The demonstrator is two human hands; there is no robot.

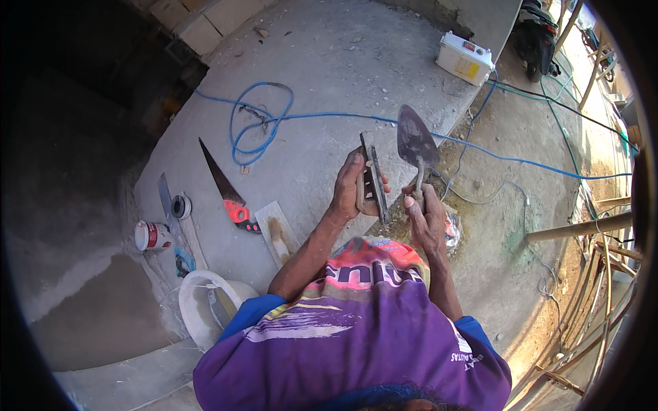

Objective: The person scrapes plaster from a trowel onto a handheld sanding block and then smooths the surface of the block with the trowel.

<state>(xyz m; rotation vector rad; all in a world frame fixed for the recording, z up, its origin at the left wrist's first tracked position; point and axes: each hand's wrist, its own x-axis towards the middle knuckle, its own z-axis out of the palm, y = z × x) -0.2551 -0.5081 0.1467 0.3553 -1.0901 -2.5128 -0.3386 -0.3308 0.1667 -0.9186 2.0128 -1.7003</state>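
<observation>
Held both forearms forward, bent at the elbows, to the right of the saw (226, 185). Had the left forearm (301, 257) slanted inward, nearer the saw, and the right forearm (442, 277) steeper, farther right of the saw.

Had bare slab (356, 65) beyond the saw, crossed by a blue hose (329, 115) with a loose coil. Had the slab's edge well to the right of the saw, with a white box (465, 60) beside that edge. Had less room close to the saw: a plate (286, 240) just right of its handle, a roll (181, 207) and a can (155, 235) to its left, a bucket (187, 294) nearer the shirt (356, 329).

Had the left hand (348, 188) wrapped round the grip of a float (376, 185), right of the saw, with fingertips visible past the float, nearly edge-on. Had the right hand (428, 219) closed round the handle of a trowel (415, 137), farther right of the saw, blade pointing away from the shirt. Held the hands near each other, but apart. Could not tell of any contact between right fingers and float.
</observation>
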